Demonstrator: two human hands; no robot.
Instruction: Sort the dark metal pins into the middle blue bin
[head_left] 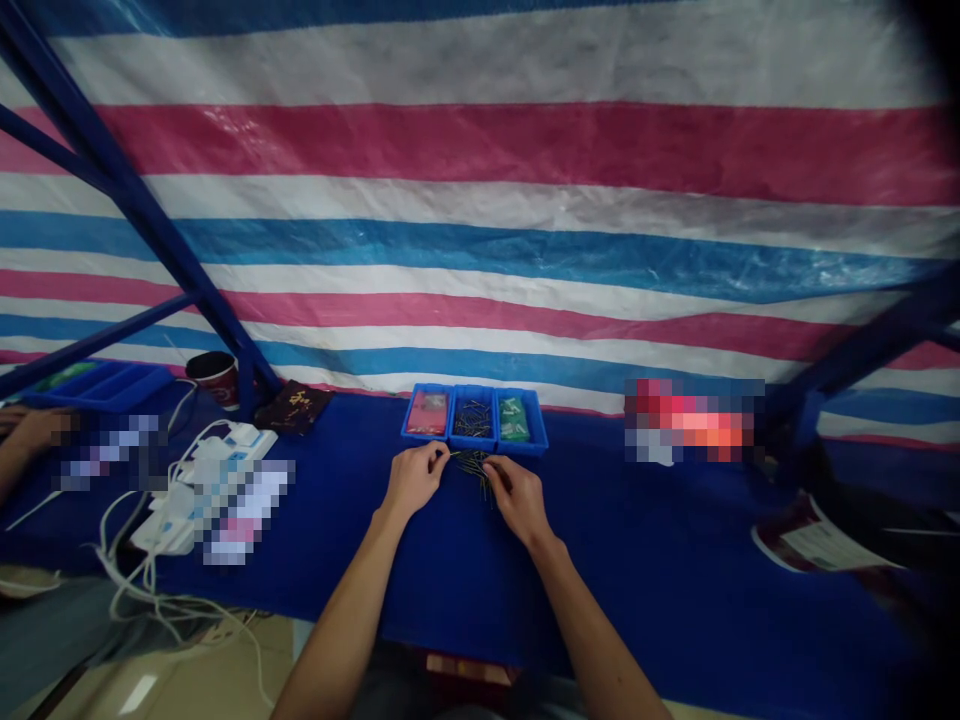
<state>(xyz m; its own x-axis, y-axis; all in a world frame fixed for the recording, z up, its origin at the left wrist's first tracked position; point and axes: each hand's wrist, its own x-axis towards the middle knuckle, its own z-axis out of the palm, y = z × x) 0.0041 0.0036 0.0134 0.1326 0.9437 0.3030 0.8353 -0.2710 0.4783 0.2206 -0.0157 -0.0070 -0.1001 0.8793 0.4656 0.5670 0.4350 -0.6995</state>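
Observation:
My left hand (415, 480) is closed in a pinch just in front of the blue trays, with a tiny yellowish tip at its fingertips; the piece itself is too small to name. My right hand (519, 497) is also pinched, its fingertips at the right edge of a small pile of thin dark pieces (471, 462). What lies between those fingers cannot be made out. Behind the pile stand three joined blue trays: the left tray (429, 438) holds something pink and a small clear bag, the middle tray (474, 441) more thin dark pieces, the right tray (534, 446) white pieces on green.
On the left are a white power strip (169, 520) with tangled cables, a pixelated phone-like object (250, 512), a brown packet (294, 408) and a paper cup (215, 380). Another person's hand (37, 425) is near a blue tray (105, 390). Blue metal posts (161, 230) frame the striped sheet (480, 240).

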